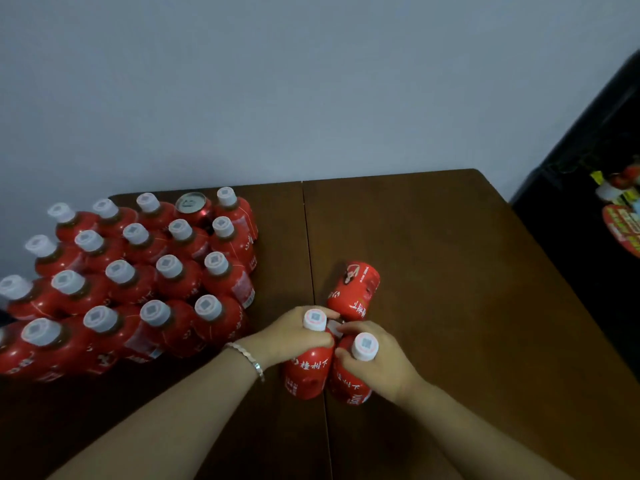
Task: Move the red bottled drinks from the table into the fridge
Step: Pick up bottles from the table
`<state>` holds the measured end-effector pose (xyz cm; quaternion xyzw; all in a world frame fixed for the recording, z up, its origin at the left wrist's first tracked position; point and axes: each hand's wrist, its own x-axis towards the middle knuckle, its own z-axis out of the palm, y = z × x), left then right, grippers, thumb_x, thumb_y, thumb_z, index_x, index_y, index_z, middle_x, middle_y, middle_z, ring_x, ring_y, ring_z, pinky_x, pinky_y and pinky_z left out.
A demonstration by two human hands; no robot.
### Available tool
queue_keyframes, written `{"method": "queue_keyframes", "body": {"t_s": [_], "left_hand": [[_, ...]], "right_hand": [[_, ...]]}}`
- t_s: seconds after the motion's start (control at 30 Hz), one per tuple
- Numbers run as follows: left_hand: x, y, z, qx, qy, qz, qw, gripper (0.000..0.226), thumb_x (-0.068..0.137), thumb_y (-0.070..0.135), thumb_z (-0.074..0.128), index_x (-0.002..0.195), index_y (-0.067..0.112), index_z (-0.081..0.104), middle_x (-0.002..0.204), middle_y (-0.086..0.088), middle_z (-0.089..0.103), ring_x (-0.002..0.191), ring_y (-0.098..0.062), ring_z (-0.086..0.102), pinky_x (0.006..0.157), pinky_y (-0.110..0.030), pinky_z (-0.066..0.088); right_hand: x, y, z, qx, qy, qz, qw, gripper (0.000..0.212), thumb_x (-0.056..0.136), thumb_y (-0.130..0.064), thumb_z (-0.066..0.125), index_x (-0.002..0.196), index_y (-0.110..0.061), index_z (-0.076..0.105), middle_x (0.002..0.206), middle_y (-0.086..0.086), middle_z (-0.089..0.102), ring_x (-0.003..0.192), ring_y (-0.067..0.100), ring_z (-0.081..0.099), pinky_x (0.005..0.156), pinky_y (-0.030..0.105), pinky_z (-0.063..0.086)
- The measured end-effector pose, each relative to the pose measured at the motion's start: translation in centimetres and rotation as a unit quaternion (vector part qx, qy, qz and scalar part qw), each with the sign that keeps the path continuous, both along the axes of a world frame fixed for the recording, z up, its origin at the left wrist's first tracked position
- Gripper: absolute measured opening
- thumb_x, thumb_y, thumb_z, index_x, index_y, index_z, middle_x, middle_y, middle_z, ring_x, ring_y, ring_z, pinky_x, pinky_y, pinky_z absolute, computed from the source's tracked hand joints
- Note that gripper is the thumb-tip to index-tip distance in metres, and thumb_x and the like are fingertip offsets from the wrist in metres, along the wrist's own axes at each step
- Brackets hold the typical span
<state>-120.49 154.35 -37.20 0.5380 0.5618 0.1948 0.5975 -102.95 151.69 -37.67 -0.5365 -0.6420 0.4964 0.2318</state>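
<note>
Several red bottles with white caps point(138, 278) stand packed together on the left of the brown table point(450, 271). My left hand point(294, 336) grips the neck of one upright red bottle point(306, 375). Beside it, my right hand point(377, 363) grips the neck of a second upright red bottle point(349, 389). A third red bottle point(355, 289) lies tilted just beyond both hands, its neck hidden between my fingers; which hand holds it I cannot tell.
A red drink can point(192, 206) stands among the bottles at the back of the group. A dark cabinet point(588, 202), perhaps the fridge, with colourful items point(623, 223) sits at the right edge. A pale wall point(277, 81) rises behind the table.
</note>
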Motion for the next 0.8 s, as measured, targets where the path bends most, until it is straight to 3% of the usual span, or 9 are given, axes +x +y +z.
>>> {"method": "queue_keyframes", "body": {"t_s": [0.07,0.13,0.23,0.33,0.47,0.53,0.6,0.7,0.8], "left_hand": [[-0.2,-0.3,0.1,0.027,0.045,-0.019,0.998,0.05,0.067,0.012,0.072,0.116,0.021,0.062,0.105,0.008,0.059,0.099,-0.007,0.058,0.09,-0.019,0.046],[-0.4,-1.1,0.2,0.114,0.108,-0.007,0.988,0.048,0.068,0.022,0.072,0.115,0.028,0.061,0.106,0.011,0.049,0.105,-0.008,0.053,0.095,-0.022,0.042],[-0.5,-2.9,1.1,0.235,0.199,-0.038,0.951,0.04,0.075,0.035,0.069,0.114,0.029,0.06,0.103,0.013,0.05,0.103,-0.006,0.046,0.091,-0.024,0.042],[0.0,-4.9,2.8,0.338,0.31,-0.142,0.877,0.051,0.087,0.055,0.047,0.129,0.026,0.053,0.113,0.008,0.052,0.108,-0.011,0.045,0.078,-0.023,0.044],[1.9,-6.3,4.0,0.277,0.441,-0.231,0.822,0.077,0.084,0.071,0.034,0.148,0.031,0.018,0.134,0.0,0.037,0.124,-0.021,0.032,0.086,-0.028,0.039],[3.2,-6.2,4.6,0.269,0.474,-0.219,0.81,0.076,0.085,0.073,0.031,0.148,0.032,0.016,0.137,-0.004,0.036,0.125,-0.025,0.033,0.086,-0.031,0.04],[3.8,-5.9,4.6,0.3,0.494,-0.224,0.785,0.071,0.087,0.07,0.029,0.146,0.029,0.021,0.136,-0.006,0.038,0.122,-0.025,0.036,0.079,-0.03,0.038],[3.7,-5.7,3.7,0.351,0.482,-0.214,0.773,0.06,0.09,0.064,0.031,0.134,0.025,0.042,0.122,-0.001,0.051,0.11,-0.02,0.046,0.071,-0.027,0.036],[3.4,-5.7,2.9,0.397,0.423,-0.178,0.795,0.052,0.078,0.061,0.037,0.094,0.024,0.069,0.077,0.006,0.065,0.067,-0.012,0.059,0.046,-0.022,0.04]], "right_hand": [[0.0,-0.8,-0.1,0.002,-0.032,0.031,0.999,0.046,0.063,-0.05,0.071,0.104,-0.042,0.052,0.109,-0.021,0.051,0.106,-0.002,0.051,0.091,0.004,0.035],[0.0,-1.4,0.0,-0.018,-0.067,0.04,0.997,0.062,0.066,-0.04,0.082,0.117,-0.036,0.047,0.114,-0.016,0.045,0.107,-0.002,0.046,0.089,0.003,0.033],[0.1,-1.7,0.6,-0.092,-0.11,0.024,0.989,0.087,0.061,-0.044,0.084,0.132,-0.031,0.035,0.121,-0.009,0.038,0.113,0.008,0.044,0.093,0.02,0.039],[0.0,-1.6,1.4,-0.125,-0.168,0.038,0.977,0.096,0.058,-0.048,0.084,0.135,-0.027,0.031,0.127,-0.001,0.04,0.118,0.016,0.044,0.099,0.032,0.042],[0.0,-1.4,1.5,-0.137,-0.21,0.105,0.962,0.115,0.061,-0.033,0.086,0.148,-0.023,0.011,0.141,0.003,0.033,0.129,0.022,0.036,0.106,0.036,0.036],[0.5,-1.1,1.6,-0.134,-0.241,0.167,0.946,0.123,0.068,-0.02,0.083,0.15,-0.019,-0.01,0.148,0.005,0.024,0.134,0.024,0.032,0.109,0.035,0.032],[1.4,-0.3,2.2,-0.098,-0.28,0.234,0.926,0.11,0.081,-0.013,0.071,0.149,-0.019,-0.016,0.153,0.008,0.018,0.137,0.024,0.032,0.112,0.033,0.03],[3.1,2.6,2.9,0.114,-0.395,0.294,0.863,0.087,0.09,-0.01,0.057,0.151,-0.024,-0.004,0.154,0.008,0.012,0.14,0.027,0.022,0.113,0.035,0.024],[3.7,6.1,2.1,0.223,-0.482,0.341,0.776,0.089,0.088,-0.015,0.059,0.15,-0.034,-0.002,0.158,0.004,-0.005,0.145,0.031,-0.008,0.117,0.047,0.0]]}}
